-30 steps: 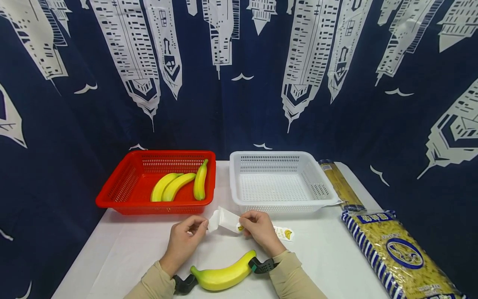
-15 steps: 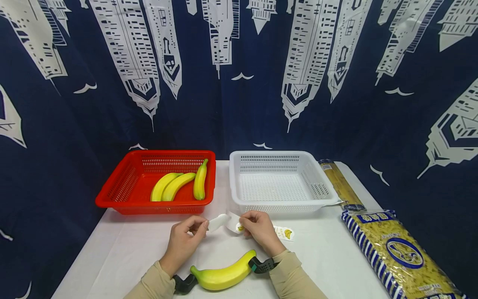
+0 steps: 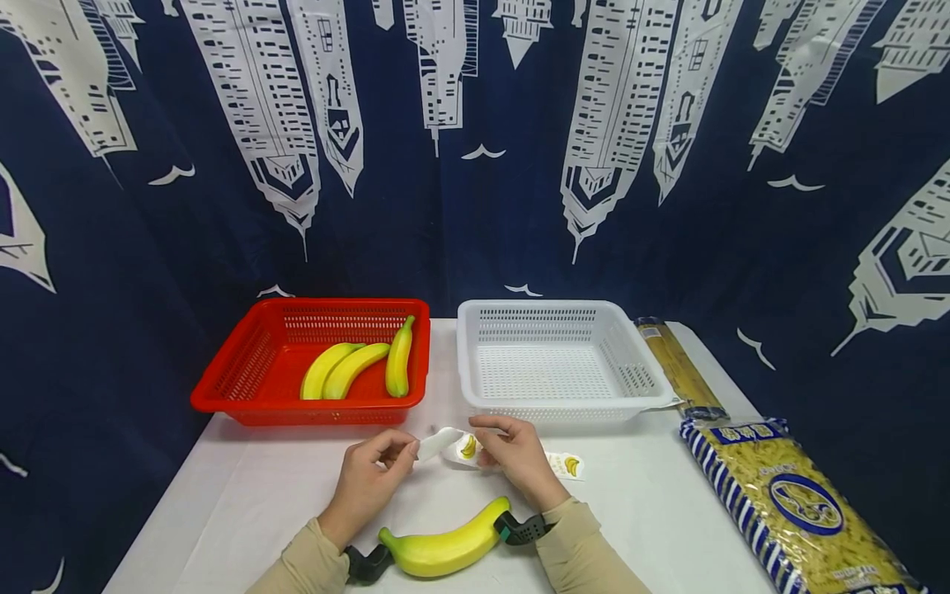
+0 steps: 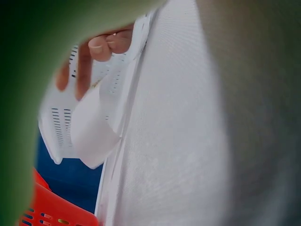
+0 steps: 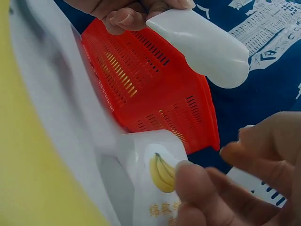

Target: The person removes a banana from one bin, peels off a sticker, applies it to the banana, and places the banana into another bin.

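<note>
"Fingers of the left hand [image 3: 373,472] pinch the white label [image 5: 202,47] above the table [image 3: 252,487]; those of the right hand [image 3: 523,464] are spread by the banana-printed strip [image 5: 162,146]."
"Handling?"
"Light, floppy, likely sticky; keep to the edge."

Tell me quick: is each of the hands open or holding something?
Left hand: holding a white piece, pinched at one end.
Right hand: open, beside a banana-printed strip; touching it or not, I can't tell.
</note>
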A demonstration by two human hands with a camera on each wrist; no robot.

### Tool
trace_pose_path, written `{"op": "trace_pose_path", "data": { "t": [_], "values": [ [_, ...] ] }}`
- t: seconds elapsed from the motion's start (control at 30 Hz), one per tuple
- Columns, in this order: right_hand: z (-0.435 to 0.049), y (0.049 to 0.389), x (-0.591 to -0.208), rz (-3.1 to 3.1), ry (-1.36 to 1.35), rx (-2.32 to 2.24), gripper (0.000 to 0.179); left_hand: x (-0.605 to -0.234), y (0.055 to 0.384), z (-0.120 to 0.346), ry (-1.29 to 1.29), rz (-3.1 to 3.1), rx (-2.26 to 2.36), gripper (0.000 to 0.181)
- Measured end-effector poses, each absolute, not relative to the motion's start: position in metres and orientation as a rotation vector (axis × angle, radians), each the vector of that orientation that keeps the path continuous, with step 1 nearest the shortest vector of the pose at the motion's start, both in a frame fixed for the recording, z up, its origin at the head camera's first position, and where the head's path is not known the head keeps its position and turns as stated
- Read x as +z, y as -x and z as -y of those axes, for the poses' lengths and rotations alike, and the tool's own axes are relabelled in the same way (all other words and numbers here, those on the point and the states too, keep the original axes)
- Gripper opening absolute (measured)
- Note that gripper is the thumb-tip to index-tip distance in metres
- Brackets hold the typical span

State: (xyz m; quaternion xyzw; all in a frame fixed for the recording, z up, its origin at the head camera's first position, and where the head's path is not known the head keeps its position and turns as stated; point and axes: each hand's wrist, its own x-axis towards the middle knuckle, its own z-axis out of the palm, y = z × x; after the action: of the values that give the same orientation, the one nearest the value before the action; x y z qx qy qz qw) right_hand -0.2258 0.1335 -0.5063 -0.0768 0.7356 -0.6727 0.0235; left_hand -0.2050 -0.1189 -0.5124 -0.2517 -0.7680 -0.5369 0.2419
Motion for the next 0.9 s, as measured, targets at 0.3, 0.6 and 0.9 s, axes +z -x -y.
{"op": "trace_pose_path", "data": {
  "t": [0.3, 0.6, 0.9],
  "values": [
    [-0.1346, 0.2211, -0.503, -2.107, 0.731, -2.03, 0.03, -0.5145, 0.2054, 0.1189, 0.717, 2.122, -1.392, 0.018],
    [-0.1341, 0.2223, -0.5035, -2.147, 0.685, -2.03, 0.031, -0.5144, 0.2062, 0.1181, 0.765, 2.148, -1.351, 0.021],
    [-0.1353, 0.2232, -0.5035, -2.25, 0.527, -1.993, 0.017, -0.5138, 0.2051, 0.1171, 0.828, 2.249, -1.366, 0.023]
  ]
}}
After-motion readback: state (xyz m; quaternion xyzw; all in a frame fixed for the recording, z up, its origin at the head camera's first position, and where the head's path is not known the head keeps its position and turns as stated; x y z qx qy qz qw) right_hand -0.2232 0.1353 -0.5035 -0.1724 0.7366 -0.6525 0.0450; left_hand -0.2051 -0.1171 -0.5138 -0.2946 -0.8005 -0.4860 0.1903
